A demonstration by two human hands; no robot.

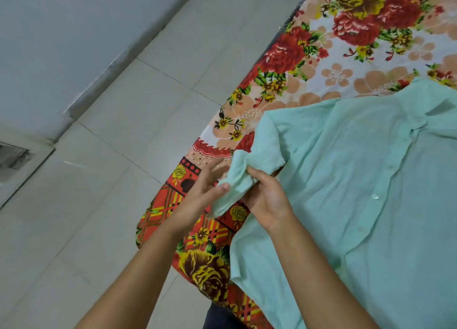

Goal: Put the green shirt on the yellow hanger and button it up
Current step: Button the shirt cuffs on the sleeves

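The pale green shirt (358,192) lies spread on the bed at the right, front side up, with a white button showing on its placket. Its short sleeve is bunched at the bed's left edge. My left hand (205,195) pinches the sleeve's end with thumb and fingers. My right hand (264,197) grips the same sleeve a little higher, close to the shoulder. No yellow hanger is in view.
The bed carries a floral sheet (346,44) in red, yellow and peach, its edge running diagonally. To the left lie pale floor tiles (111,180) and a grey wall base (111,66). A dark patch of clothing shows at the bottom edge.
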